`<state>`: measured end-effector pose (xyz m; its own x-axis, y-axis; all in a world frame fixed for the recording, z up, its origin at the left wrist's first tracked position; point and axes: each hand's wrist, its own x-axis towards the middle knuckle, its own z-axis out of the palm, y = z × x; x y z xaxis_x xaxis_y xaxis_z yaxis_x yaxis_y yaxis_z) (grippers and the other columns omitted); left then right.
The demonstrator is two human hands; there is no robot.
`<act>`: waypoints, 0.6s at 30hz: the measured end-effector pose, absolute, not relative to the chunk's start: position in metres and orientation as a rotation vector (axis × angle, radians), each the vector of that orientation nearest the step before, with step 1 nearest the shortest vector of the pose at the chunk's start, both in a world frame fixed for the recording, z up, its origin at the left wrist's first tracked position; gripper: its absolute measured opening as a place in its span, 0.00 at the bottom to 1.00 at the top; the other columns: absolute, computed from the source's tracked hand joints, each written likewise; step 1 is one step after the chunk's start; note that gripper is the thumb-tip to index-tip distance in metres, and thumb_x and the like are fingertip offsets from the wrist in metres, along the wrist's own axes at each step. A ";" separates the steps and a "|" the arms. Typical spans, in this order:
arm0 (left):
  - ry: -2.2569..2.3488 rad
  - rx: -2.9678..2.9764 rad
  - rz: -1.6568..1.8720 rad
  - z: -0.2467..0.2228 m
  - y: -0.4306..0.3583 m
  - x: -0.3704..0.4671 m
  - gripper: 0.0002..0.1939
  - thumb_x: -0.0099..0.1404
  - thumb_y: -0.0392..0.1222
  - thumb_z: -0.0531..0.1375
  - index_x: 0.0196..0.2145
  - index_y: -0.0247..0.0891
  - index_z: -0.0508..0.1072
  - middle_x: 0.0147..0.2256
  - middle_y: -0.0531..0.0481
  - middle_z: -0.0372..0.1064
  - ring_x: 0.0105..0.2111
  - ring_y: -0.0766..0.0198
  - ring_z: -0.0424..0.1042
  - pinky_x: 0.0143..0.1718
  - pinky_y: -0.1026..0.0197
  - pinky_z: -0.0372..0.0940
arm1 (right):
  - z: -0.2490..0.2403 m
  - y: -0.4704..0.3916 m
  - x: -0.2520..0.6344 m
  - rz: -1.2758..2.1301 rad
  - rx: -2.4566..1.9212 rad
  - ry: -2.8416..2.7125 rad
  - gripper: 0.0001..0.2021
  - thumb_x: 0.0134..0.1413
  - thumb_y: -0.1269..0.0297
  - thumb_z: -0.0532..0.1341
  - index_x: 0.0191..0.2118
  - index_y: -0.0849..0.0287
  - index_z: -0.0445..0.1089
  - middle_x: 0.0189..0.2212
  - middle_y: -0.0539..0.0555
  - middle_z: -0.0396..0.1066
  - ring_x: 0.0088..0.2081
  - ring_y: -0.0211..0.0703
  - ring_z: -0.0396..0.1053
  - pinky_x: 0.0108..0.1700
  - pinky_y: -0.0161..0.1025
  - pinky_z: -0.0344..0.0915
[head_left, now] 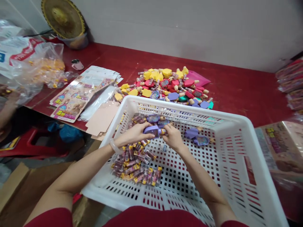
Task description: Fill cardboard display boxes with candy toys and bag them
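Observation:
Over the white basket (257, 138), my left hand (139, 132) grips a purple toy piece (151, 131) by its body. My right hand (170, 135) pinches the other end, where a small yellow-tipped wrapped tube (162, 131) meets it. Below my left hand, many small wrapped tubes (136, 164) are heaped in the basket. Purple pieces (153, 118) rest just behind my hands, and more purple pieces (201, 140) lie to the right on the basket floor.
Behind the basket, yellow, red, purple and green pieces (165, 83) are piled on the red table (232, 85). Printed cards (73, 101), a mug (77, 64) and plastic bags (35, 63) are at left. Another person's arm (9, 107) shows at the left edge.

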<state>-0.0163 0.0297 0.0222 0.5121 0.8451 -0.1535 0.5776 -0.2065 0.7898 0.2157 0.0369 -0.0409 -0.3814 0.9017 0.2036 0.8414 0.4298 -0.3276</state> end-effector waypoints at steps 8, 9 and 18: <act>1.125 2.035 0.269 0.016 0.014 0.003 0.21 0.66 0.54 0.61 0.51 0.39 0.73 0.43 0.46 0.77 0.40 0.55 0.76 0.43 0.57 0.66 | -0.022 0.024 0.222 0.298 -1.614 -2.851 0.08 0.57 0.64 0.60 0.38 0.60 0.76 0.35 0.60 0.80 0.35 0.51 0.76 0.33 0.39 0.58; 1.109 2.000 0.292 0.017 0.012 0.007 0.22 0.66 0.55 0.61 0.51 0.39 0.74 0.44 0.46 0.77 0.41 0.56 0.75 0.43 0.57 0.66 | -0.018 0.023 0.226 0.293 -1.610 -2.873 0.08 0.57 0.64 0.60 0.38 0.60 0.77 0.35 0.60 0.80 0.34 0.51 0.77 0.32 0.39 0.57; 1.016 1.449 0.209 0.028 -0.002 0.009 0.23 0.62 0.60 0.63 0.42 0.37 0.72 0.28 0.55 0.65 0.22 0.70 0.60 0.22 0.64 0.56 | 0.006 0.005 0.234 -0.077 -1.238 -2.842 0.06 0.53 0.73 0.59 0.30 0.63 0.74 0.27 0.60 0.77 0.27 0.45 0.69 0.30 0.40 0.50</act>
<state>0.0091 -0.0023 0.0280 0.5903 0.6756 -0.4417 0.4457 0.1833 0.8762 0.2338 0.0051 0.0064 -0.6804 0.7306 0.0570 0.7326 0.6800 0.0291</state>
